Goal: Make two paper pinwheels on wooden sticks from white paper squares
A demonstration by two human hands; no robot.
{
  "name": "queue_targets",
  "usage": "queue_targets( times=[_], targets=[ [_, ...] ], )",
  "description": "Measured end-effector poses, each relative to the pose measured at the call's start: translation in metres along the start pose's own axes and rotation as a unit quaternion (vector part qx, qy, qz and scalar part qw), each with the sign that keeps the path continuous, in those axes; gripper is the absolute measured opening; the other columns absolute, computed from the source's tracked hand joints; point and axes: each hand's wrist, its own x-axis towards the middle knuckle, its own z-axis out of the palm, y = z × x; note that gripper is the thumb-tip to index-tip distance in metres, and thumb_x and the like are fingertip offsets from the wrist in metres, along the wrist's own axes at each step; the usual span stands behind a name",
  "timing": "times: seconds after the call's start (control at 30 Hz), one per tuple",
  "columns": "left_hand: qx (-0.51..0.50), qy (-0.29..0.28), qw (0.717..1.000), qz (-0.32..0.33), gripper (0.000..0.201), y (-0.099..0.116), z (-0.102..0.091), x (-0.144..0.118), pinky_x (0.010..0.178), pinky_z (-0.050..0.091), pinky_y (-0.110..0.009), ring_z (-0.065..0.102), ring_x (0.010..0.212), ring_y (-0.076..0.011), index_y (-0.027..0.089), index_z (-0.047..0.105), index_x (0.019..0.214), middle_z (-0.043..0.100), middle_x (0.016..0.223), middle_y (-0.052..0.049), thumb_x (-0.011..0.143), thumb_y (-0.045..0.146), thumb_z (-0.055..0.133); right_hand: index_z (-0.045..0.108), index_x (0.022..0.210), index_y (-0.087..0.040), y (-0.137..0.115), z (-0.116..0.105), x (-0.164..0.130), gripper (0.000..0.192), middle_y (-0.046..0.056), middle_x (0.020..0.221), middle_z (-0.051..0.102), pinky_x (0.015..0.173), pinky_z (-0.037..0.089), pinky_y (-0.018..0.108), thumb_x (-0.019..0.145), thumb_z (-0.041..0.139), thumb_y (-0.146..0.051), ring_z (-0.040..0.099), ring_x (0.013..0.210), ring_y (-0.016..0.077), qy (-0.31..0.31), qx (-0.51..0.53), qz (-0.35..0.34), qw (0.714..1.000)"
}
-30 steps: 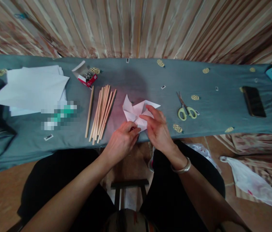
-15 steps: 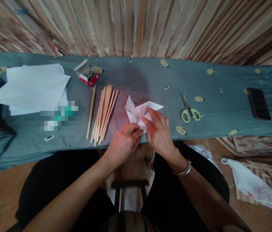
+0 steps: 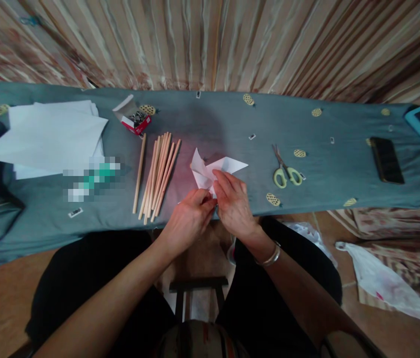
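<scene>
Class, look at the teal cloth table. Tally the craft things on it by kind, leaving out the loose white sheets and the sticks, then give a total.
Folded paper pinwheel: 1
Scissors: 1
Box of clips: 1
Black phone: 1
Total: 4

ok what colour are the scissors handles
Pale yellow-green handles on the scissors, lying right of the hands; the head view shows them best.

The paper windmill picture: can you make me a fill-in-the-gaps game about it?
Both hands, left hand and right hand, pinch the folded white ____.
The wooden sticks lie to the paper's ____.
The scissors have ____ handles.
The right wrist wears a ____.

Missing words: paper; left; green; bangle.
</scene>
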Motion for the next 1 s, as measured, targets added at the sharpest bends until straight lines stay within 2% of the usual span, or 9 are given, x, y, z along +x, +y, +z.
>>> queue_targets(
  times=[0.1,0.2,0.3,0.4,0.53,0.77,0.9,1.0],
  targets=[
    [0.008,0.007,1.0,-0.001,0.023,0.0,0.0,0.0,0.081,0.055,-0.034,0.059,0.093,-0.0219,0.012,0.067,0.102,0.061,0.1,-0.011,0.094,0.019,0.047,0.066,0.11,-0.013,0.004,-0.006,0.002,0.032,0.015,0.144,0.049,0.103,0.039,0.047,0.09,0.042,-0.009,0.043,0.13,0.0289,-0.007,0.037,0.03,0.999],
    [0.018,0.008,1.0,-0.003,0.021,0.0,0.0,0.0,0.08,0.056,-0.035,0.06,0.094,-0.0232,0.012,0.067,0.102,0.061,0.101,-0.011,0.092,0.017,0.05,0.067,0.111,-0.018,0.015,-0.012,0.004,0.038,0.01,0.146,0.046,0.105,0.039,0.047,0.087,0.039,-0.008,0.043,0.131,0.0257,0.029,0.115,0.061,0.991],
    [0.023,0.005,1.0,0.001,0.02,-0.001,0.0,0.0,0.08,0.056,-0.035,0.06,0.095,-0.0231,0.013,0.067,0.102,0.061,0.102,-0.011,0.09,0.015,0.053,0.067,0.114,-0.023,0.032,-0.017,0.006,0.042,0.006,0.14,0.052,0.107,0.04,0.044,0.087,0.038,-0.01,0.048,0.128,0.0211,0.088,0.192,0.089,0.973],
    [0.036,0.004,0.999,0.003,0.019,-0.002,0.0,0.0,0.082,0.056,-0.034,0.061,0.094,-0.022,0.015,0.068,0.101,0.062,0.101,-0.01,0.089,0.015,0.053,0.069,0.111,-0.02,0.046,-0.02,0.006,0.038,0.009,0.128,0.063,0.105,0.043,0.044,0.087,0.04,-0.014,0.055,0.12,0.023,0.113,0.201,0.124,0.965],
    [0.053,0.018,0.998,0.005,0.022,-0.002,0.0,-0.001,0.083,0.056,-0.034,0.063,0.096,-0.0224,0.016,0.066,0.106,0.063,0.104,-0.01,0.088,0.014,0.055,0.07,0.108,-0.017,0.052,-0.022,0.006,0.035,0.012,0.117,0.069,0.102,0.045,0.043,0.087,0.042,-0.019,0.062,0.111,0.025,0.108,0.185,0.151,0.965],
    [0.064,0.062,0.996,0.016,0.029,-0.001,-0.003,-0.007,0.087,0.057,-0.035,0.064,0.098,-0.0229,0.014,0.063,0.113,0.064,0.107,-0.011,0.084,0.012,0.06,0.068,0.111,-0.016,0.048,-0.025,0.003,0.034,0.012,0.112,0.072,0.095,0.05,0.039,0.087,0.045,-0.022,0.067,0.102,0.0243,0.078,0.184,0.185,0.962],
    [0.037,0.099,0.994,0.014,0.028,-0.003,-0.012,-0.008,0.089,0.055,-0.036,0.064,0.098,-0.0214,0.016,0.063,0.115,0.064,0.106,-0.01,0.088,0.02,0.058,0.066,0.114,-0.016,0.046,-0.028,0.0,0.034,0.011,0.108,0.073,0.09,0.052,0.038,0.088,0.046,-0.024,0.069,0.096,0.0233,0.06,0.189,0.207,0.958],
    [-0.002,0.139,0.99,-0.019,0.028,-0.007,-0.024,-0.008,0.088,0.054,-0.038,0.064,0.097,-0.0222,0.015,0.064,0.113,0.065,0.104,-0.011,0.091,0.028,0.055,0.064,0.118,-0.014,0.044,-0.029,-0.001,0.036,0.012,0.104,0.074,0.086,0.053,0.037,0.088,0.048,-0.027,0.07,0.092,0.0231,0.043,0.189,0.213,0.958]
  ],
)
